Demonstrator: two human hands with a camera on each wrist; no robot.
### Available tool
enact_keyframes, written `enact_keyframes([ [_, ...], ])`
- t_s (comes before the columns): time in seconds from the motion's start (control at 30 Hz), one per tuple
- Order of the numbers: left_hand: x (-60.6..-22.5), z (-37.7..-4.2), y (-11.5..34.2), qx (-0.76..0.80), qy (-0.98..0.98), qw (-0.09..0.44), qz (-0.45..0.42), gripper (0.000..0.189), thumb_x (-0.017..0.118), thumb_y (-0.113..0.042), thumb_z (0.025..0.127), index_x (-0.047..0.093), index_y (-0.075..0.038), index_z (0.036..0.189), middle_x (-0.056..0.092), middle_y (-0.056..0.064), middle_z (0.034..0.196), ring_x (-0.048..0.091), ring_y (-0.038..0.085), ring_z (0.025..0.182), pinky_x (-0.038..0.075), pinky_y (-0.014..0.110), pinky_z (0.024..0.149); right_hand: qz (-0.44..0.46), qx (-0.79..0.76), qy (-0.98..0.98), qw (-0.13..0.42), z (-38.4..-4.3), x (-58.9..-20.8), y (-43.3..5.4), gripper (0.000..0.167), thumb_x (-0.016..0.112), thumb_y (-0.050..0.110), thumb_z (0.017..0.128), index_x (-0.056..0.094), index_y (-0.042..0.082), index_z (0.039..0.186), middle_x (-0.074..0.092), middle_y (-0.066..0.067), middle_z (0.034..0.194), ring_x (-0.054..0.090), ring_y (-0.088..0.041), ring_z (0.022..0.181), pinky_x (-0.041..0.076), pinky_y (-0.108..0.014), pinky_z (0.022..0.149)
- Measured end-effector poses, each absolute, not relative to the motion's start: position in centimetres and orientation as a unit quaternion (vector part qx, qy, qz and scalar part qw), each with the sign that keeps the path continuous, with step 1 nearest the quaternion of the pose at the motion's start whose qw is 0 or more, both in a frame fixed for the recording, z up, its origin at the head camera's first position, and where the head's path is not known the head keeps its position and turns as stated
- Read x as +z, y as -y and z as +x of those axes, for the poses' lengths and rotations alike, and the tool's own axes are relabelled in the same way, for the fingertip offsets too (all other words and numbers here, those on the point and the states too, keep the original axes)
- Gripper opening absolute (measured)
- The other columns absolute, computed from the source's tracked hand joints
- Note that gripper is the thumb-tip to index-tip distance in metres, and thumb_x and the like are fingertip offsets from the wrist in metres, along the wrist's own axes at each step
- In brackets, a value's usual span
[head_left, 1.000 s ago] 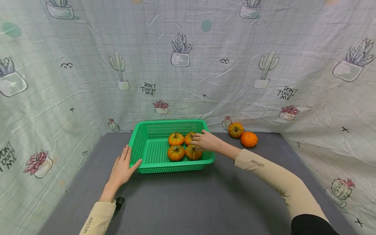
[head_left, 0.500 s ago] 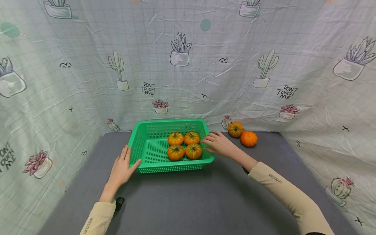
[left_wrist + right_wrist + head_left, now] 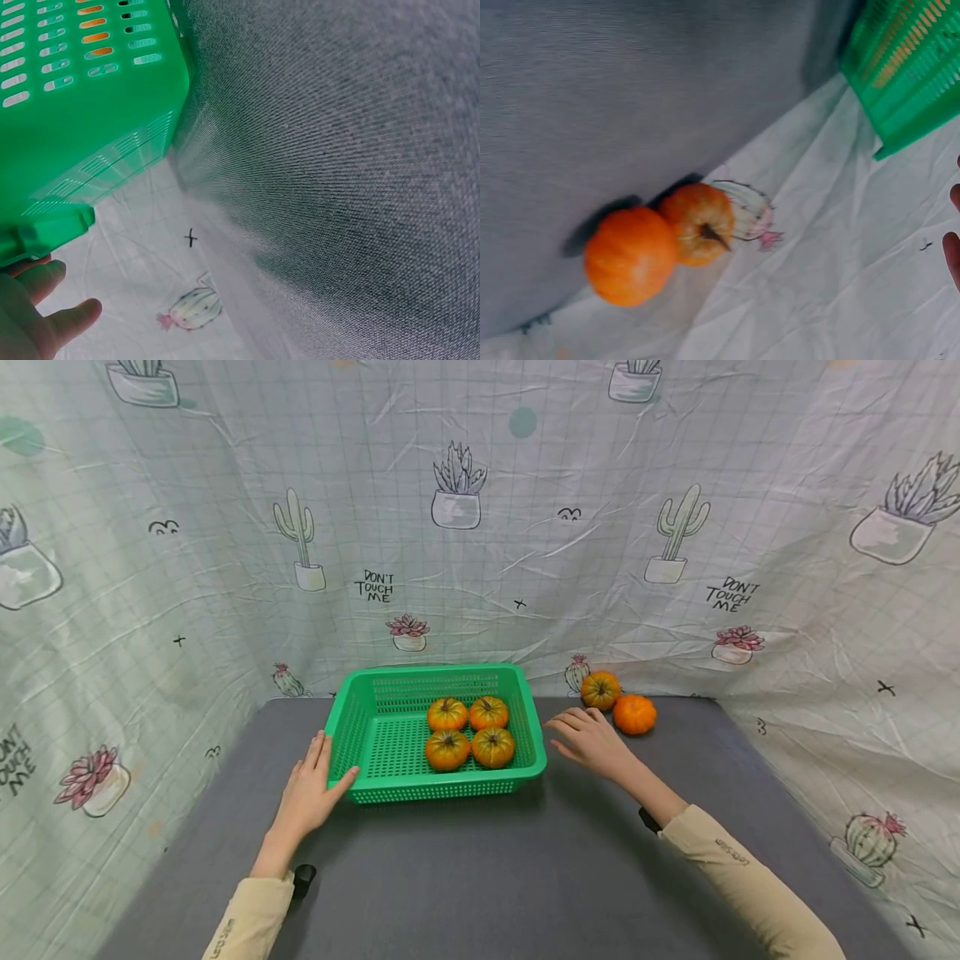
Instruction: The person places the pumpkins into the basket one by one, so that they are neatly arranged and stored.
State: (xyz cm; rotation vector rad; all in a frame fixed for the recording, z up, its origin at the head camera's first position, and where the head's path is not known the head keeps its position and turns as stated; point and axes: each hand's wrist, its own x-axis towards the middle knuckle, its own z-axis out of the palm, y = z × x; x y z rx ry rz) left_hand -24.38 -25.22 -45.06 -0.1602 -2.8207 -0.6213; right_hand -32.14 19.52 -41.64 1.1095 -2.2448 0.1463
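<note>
Several small orange pumpkins [image 3: 492,748] sit in the right half of a green perforated plastic basket [image 3: 442,783]. My left hand [image 3: 306,789] rests against the basket's left side with straight fingers, its thumb spread at the front corner. In the left wrist view the fingers [image 3: 71,319] are just below the basket rim [image 3: 56,232]. Holding nothing, my right hand [image 3: 596,745] hovers just right of the basket, fingers relaxed. Beyond it on the table are two more pumpkins, one stem-up [image 3: 601,691] and a smoother orange one [image 3: 635,714]; they touch in the right wrist view.
A dark grey table [image 3: 450,877] stretches in front of the basket. White cloth [image 3: 525,560] printed with cacti and potted plants hangs behind and on both sides. The two loose pumpkins lie close to the back cloth.
My right hand has drawn back from over the pumpkins in the basket, moving right past its rim toward the loose pumpkins. The left hand and the basket have stayed in place.
</note>
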Motion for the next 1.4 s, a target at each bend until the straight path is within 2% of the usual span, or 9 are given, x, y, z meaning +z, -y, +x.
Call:
enact_keyframes([
  [0.1,-45.1,-24.3,25.3,-0.214,0.967,0.126,-0.055,0.083,0.041,-0.051,0.089,0.010,0.005,0.142,0.005,0.022,0.149,0.012,0.039,0.136,0.016,0.062,0.102,0.410,0.061,0.850,0.326,-32.3,-42.4,-20.4,0.048,0.029,0.043,0.094,0.063,0.011,0.105,0.064,-0.003,0.099,0.054,-0.022,0.094,0.040,-0.037,0.074],
  [0.2,-45.1,-24.3,25.3,-0.215,0.966,0.129,-0.056,0.082,0.042,-0.051,0.089,0.011,0.005,0.142,0.005,0.022,0.149,0.012,0.039,0.136,0.016,0.062,0.102,0.393,0.058,0.857,0.330,-32.6,-43.2,-21.4,0.054,0.022,0.045,0.095,0.062,0.011,0.106,0.063,-0.004,0.101,0.054,-0.022,0.093,0.040,-0.039,0.075],
  [0.27,-45.1,-24.4,25.2,-0.217,0.966,0.130,-0.055,0.083,0.042,-0.051,0.089,0.011,0.005,0.142,0.006,0.022,0.149,0.012,0.040,0.136,0.016,0.062,0.102,0.377,0.051,0.867,0.321,-32.9,-43.7,-22.1,0.050,0.026,0.042,0.095,0.062,0.010,0.107,0.062,-0.005,0.103,0.053,-0.022,0.094,0.039,-0.039,0.076],
  [0.4,-45.2,-24.4,25.2,-0.220,0.966,0.126,-0.053,0.083,0.042,-0.051,0.089,0.010,0.004,0.142,0.004,0.022,0.149,0.011,0.040,0.136,0.014,0.063,0.102,0.341,0.037,0.888,0.304,-33.3,-44.5,-23.5,0.028,0.052,0.028,0.089,0.061,0.009,0.108,0.060,-0.007,0.106,0.052,-0.024,0.097,0.039,-0.042,0.077],
  [0.53,-45.2,-24.4,25.2,-0.219,0.967,0.123,-0.052,0.083,0.041,-0.051,0.089,0.008,0.004,0.142,0.003,0.022,0.149,0.010,0.039,0.136,0.014,0.063,0.102,0.318,0.034,0.898,0.302,-33.8,-45.1,-24.6,0.032,0.066,0.014,0.077,0.061,0.007,0.108,0.060,-0.009,0.107,0.051,-0.025,0.098,0.039,-0.046,0.078],
  [0.77,-45.2,-24.3,25.1,-0.214,0.968,0.123,-0.052,0.083,0.041,-0.052,0.089,0.009,0.004,0.142,0.004,0.022,0.149,0.012,0.040,0.136,0.015,0.062,0.102,0.287,0.011,0.905,0.313,-35.0,-45.7,-26.5,0.035,0.069,0.013,0.073,0.060,0.004,0.106,0.058,-0.014,0.108,0.051,-0.030,0.097,0.039,-0.049,0.079],
  [1.0,-45.2,-24.4,25.2,-0.211,0.968,0.125,-0.052,0.083,0.041,-0.052,0.089,0.010,0.004,0.142,0.005,0.022,0.149,0.014,0.040,0.135,0.016,0.062,0.102,0.240,-0.008,0.926,0.292,-36.2,-46.1,-27.8,0.040,0.069,0.014,0.073,0.057,0.001,0.109,0.055,-0.018,0.114,0.048,-0.035,0.103,0.037,-0.057,0.081],
  [1.27,-45.1,-24.3,25.3,-0.222,0.966,0.118,-0.053,0.083,0.040,-0.052,0.089,0.008,0.003,0.142,0.002,0.022,0.149,0.011,0.040,0.136,0.013,0.062,0.102,0.208,-0.023,0.933,0.295,-37.8,-46.5,-28.8,0.042,0.070,0.017,0.072,0.056,-0.001,0.107,0.054,-0.022,0.110,0.048,-0.037,0.102,0.038,-0.054,0.075],
  [1.4,-45.0,-24.2,25.2,-0.223,0.965,0.124,-0.054,0.083,0.041,-0.051,0.089,0.010,0.004,0.142,0.004,0.023,0.149,0.012,0.041,0.135,0.014,0.062,0.102,0.188,-0.023,0.943,0.272,-38.4,-46.4,-29.1,0.045,0.070,0.020,0.073,0.054,-0.004,0.108,0.053,-0.023,0.108,0.047,-0.038,0.101,0.036,-0.054,0.076],
])
